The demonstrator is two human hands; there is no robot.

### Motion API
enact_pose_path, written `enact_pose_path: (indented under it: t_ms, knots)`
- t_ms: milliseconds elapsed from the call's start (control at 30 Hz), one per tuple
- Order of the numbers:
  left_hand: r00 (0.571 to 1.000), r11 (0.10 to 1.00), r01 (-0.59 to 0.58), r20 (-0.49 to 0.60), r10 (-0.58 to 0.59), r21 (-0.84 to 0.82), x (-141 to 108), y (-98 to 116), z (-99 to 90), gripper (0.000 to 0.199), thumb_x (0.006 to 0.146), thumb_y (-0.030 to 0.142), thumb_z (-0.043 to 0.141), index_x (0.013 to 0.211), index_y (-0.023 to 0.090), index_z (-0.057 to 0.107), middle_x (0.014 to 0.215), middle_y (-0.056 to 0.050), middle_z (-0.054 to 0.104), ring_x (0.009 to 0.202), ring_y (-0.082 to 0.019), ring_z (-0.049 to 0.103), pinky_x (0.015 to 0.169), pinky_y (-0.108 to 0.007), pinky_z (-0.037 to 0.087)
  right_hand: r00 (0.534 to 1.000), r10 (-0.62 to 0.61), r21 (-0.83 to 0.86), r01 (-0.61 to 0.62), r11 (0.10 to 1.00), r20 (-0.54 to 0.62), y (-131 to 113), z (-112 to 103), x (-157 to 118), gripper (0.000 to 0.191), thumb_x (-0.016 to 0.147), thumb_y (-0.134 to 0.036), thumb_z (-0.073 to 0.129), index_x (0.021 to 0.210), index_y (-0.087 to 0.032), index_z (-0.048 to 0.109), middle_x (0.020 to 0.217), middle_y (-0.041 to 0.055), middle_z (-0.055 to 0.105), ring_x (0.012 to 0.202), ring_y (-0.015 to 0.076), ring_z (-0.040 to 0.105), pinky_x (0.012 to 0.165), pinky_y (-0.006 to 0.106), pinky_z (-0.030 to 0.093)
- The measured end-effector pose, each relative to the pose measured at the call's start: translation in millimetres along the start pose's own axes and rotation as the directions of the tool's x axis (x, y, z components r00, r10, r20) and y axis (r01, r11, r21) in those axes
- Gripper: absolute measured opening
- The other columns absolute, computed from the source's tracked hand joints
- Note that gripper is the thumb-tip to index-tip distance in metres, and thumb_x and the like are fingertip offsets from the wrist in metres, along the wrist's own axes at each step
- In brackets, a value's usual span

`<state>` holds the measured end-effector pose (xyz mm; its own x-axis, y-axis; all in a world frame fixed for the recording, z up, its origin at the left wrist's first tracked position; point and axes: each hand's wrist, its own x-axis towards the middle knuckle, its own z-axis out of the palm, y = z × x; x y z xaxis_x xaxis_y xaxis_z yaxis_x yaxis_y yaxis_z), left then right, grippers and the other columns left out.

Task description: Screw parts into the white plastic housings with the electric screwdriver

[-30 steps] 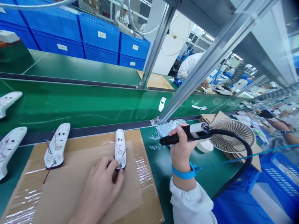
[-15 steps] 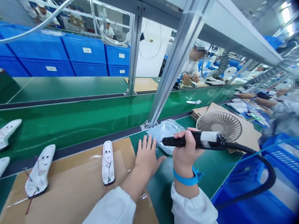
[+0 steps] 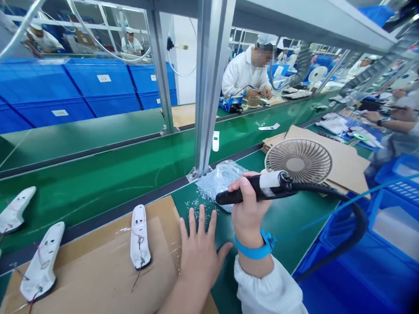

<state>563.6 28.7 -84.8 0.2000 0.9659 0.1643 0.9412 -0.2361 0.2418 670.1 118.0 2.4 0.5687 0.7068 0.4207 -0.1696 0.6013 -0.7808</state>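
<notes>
My right hand [image 3: 251,208] is wrapped around a black electric screwdriver [image 3: 260,187], its front end pointing left and a thick cable trailing off to the right. Just beyond it lies a clear plastic bag of small screws [image 3: 211,180], some spilled loose on the green bench. My left hand [image 3: 199,250] is open, fingers spread toward the loose screws [image 3: 196,210] and holding nothing. To its left, a white plastic housing with wires [image 3: 140,235] rests on the brown cardboard [image 3: 101,273]. A second white housing [image 3: 44,261] lies across the cardboard's left edge.
A metal post [image 3: 208,82] rises behind the screw bag. A beige fan grille [image 3: 298,161] sits on cardboard sheets at right. Blue crates [image 3: 398,228] stand at lower right. Other white parts lie on the green conveyor [image 3: 100,165]. Co-workers sit beyond, one person [image 3: 247,72] opposite.
The view has shifted, and more of the post and of the person opposite shows. Loose screws now show in front of my left hand. The screwdriver stays in my right hand.
</notes>
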Motion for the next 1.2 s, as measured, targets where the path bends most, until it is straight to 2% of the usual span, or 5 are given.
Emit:
enact_pose_path:
  t_ms: [233,467,700,967,1200]
  knots:
    - [0.965,0.974,-0.223,-0.152,0.216,-0.031,-62.2,-54.5,-50.4,0.04,0.111,0.042,0.057,0.144,0.029,0.076,0.162,-0.009,0.068,0.147,-0.041,0.066,0.104,-0.059,0.068,0.997,0.075,-0.043,-0.073,0.996,0.034,12.7,1.4,0.2,0.027,0.089,-0.042,0.085,0.096,-0.023,0.067,0.061,-0.005,0.063,0.053,0.0173,0.063,0.055,0.032,0.055]
    - [0.949,0.966,-0.234,-0.241,0.203,-0.109,-76.5,-67.6,-59.5,0.031,0.111,0.03,0.053,0.122,0.026,0.082,0.135,-0.011,0.083,0.116,-0.033,0.082,0.086,-0.047,0.073,0.997,0.081,-0.041,-0.08,0.996,0.021,27.2,6.2,-3.7,0.03,0.087,-0.046,0.085,0.094,-0.023,0.066,0.062,-0.0047,0.063,0.053,0.0175,0.063,0.055,0.032,0.056]
    - [0.962,0.949,-0.177,-0.248,0.111,-0.259,-56.4,-52.4,-52.5,0.024,0.112,0.029,0.055,0.116,0.024,0.079,0.128,-0.012,0.083,0.115,-0.032,0.08,0.09,-0.05,0.071,0.997,0.073,0.006,-0.073,0.997,0.022,17.7,4.0,-2.1,0.028,0.087,-0.042,0.083,0.096,-0.023,0.064,0.063,-0.0055,0.063,0.054,0.0161,0.062,0.058,0.031,0.055]
    - [0.972,0.926,0.043,-0.197,-0.125,-0.375,20.2,-40.6,-10.7,0.014,0.102,0.019,0.073,0.116,0.02,0.076,0.121,-0.011,0.08,0.11,-0.03,0.077,0.095,-0.047,0.066,0.977,0.158,0.103,-0.173,0.979,0.141,-5.9,3.8,-1.7,0.021,0.087,-0.039,0.077,0.091,-0.023,0.066,0.059,-0.0058,0.059,0.05,0.0144,0.057,0.055,0.03,0.053]
    - [0.978,0.923,0.039,-0.173,-0.114,-0.383,41.0,-36.8,0.7,0.016,0.1,0.007,0.072,0.096,0.021,0.079,0.113,-0.009,0.083,0.103,-0.027,0.076,0.096,-0.045,0.062,0.972,0.176,0.119,-0.195,0.973,0.156,-9.8,1.0,0.7,0.018,0.087,-0.037,0.076,0.09,-0.023,0.066,0.059,-0.0055,0.059,0.049,0.0142,0.055,0.054,0.029,0.052]
